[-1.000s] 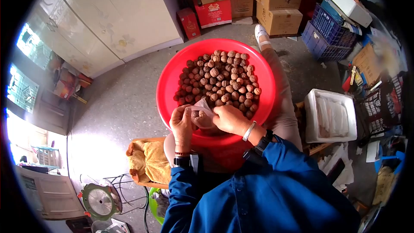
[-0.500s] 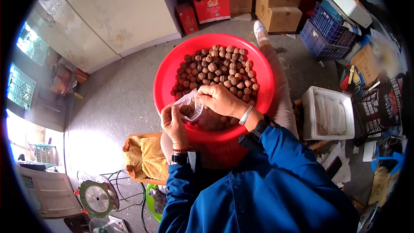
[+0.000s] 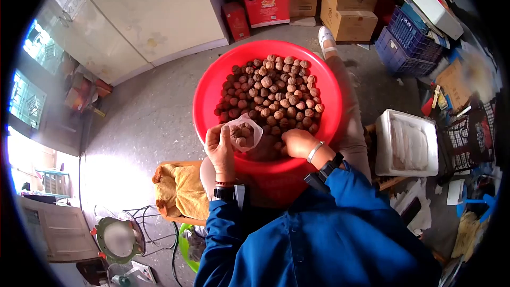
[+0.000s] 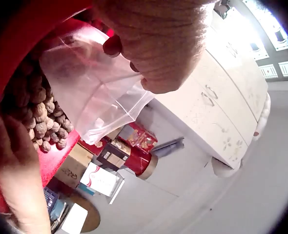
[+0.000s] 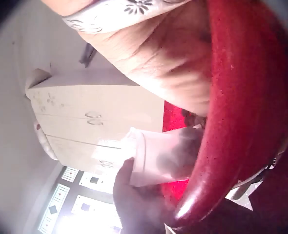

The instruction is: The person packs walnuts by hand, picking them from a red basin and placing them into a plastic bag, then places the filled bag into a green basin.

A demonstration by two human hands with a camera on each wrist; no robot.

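The translucent bag point(image 4: 97, 95), holding walnuts point(image 3: 241, 133), gapes over the red basin point(image 3: 208, 93), pinched by the left hand point(image 3: 221, 151) alone; the right hand point(image 3: 303, 144), now off its rim, dips among loose walnuts point(image 3: 266, 82), fingertips hidden, grip indeterminable.

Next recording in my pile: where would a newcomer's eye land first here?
Most likely on the big red basin of walnuts in the middle of the head view. At its near side, the left hand holds a translucent plastic bag with walnuts inside, and the right hand is down in the basin. After that, perhaps the white foam box to the right.
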